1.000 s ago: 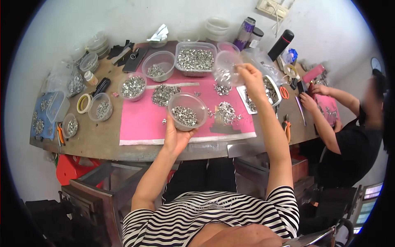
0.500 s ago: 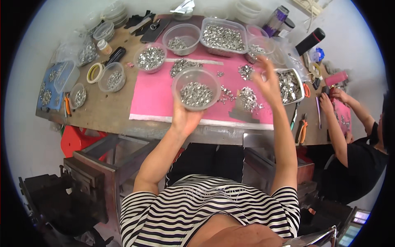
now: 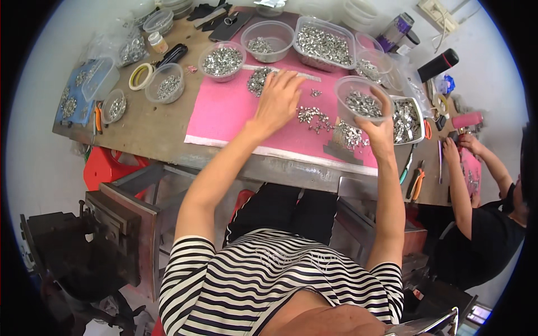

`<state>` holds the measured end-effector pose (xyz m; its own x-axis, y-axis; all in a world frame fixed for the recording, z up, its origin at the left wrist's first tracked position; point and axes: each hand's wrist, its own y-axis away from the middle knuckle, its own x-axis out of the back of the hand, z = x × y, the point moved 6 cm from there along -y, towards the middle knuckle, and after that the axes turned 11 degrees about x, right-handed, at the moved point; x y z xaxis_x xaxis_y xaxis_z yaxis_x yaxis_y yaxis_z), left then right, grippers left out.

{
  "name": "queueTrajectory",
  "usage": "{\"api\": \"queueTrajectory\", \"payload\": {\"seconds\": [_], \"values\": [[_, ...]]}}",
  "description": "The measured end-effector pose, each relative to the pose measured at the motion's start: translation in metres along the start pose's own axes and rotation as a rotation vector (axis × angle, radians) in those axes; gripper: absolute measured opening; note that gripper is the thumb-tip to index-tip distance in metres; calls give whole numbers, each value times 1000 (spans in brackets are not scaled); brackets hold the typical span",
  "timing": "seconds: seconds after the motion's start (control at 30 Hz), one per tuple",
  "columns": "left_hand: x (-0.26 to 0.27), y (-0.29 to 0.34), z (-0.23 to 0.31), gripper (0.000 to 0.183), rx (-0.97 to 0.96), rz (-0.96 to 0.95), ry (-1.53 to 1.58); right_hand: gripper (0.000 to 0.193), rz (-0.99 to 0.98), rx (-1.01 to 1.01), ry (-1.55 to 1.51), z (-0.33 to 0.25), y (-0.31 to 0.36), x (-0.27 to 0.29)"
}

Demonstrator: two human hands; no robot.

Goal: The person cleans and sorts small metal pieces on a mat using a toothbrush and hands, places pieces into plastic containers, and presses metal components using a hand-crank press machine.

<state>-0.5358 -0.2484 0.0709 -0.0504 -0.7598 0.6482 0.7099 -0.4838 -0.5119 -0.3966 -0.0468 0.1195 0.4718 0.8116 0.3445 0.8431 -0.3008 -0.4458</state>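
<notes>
In my right hand (image 3: pixel 379 133) is a round clear plastic bowl (image 3: pixel 353 87), held up above the right part of the pink mat (image 3: pixel 218 120). Small shiny metal pieces (image 3: pixel 363 105) lie in its bottom. My left hand (image 3: pixel 276 105) is empty, its fingers stretched out over the mat. Beside its fingertips is a heap of similar metal pieces (image 3: pixel 258 82), partly covered by the hand. Looser pieces (image 3: pixel 314 119) are scattered to the right of that hand. Another pile (image 3: pixel 348 135) lies below the held bowl, next to a flat grey strip (image 3: pixel 343 153).
Behind stand a bowl of pieces (image 3: pixel 222 60), a deeper bowl (image 3: pixel 268 56) and a full rectangular tub (image 3: pixel 324 46). A white tray (image 3: pixel 420 133) holds more at right. Orange-handled pliers (image 3: pixel 415 182) lie near the edge. A co-worker's hands (image 3: pixel 451 150) work at far right.
The bowl has passed from my left hand to my right and moved rightward. My emptied left hand has moved up over the mat towards the heap. The view has shifted slightly.
</notes>
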Motion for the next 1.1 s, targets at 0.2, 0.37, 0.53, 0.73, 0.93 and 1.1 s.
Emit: {"api": "queueTrajectory", "payload": {"seconds": [0.2, 0.37, 0.53, 0.73, 0.93, 1.1], "values": [[-36, -19, -35, 44, -245, -52, -490, 91, 76, -113, -137, 22, -3, -10], [-56, -20, -17, 60, -211, -126, -414, 91, 16, -54, 71, 35, -16, -19], [-74, -25, -13, 77, -173, -244, -310, 89, -107, -17, 419, 31, -35, -29], [-83, -39, -14, 78, -159, -364, -241, 91, -196, 76, 636, 20, -52, -42], [-85, -36, -19, 68, -201, -293, -482, 94, -261, -20, 704, 20, -57, -48], [-84, -33, -21, 67, -237, -239, -502, 90, -246, -8, 748, 21, -56, -46]]}}
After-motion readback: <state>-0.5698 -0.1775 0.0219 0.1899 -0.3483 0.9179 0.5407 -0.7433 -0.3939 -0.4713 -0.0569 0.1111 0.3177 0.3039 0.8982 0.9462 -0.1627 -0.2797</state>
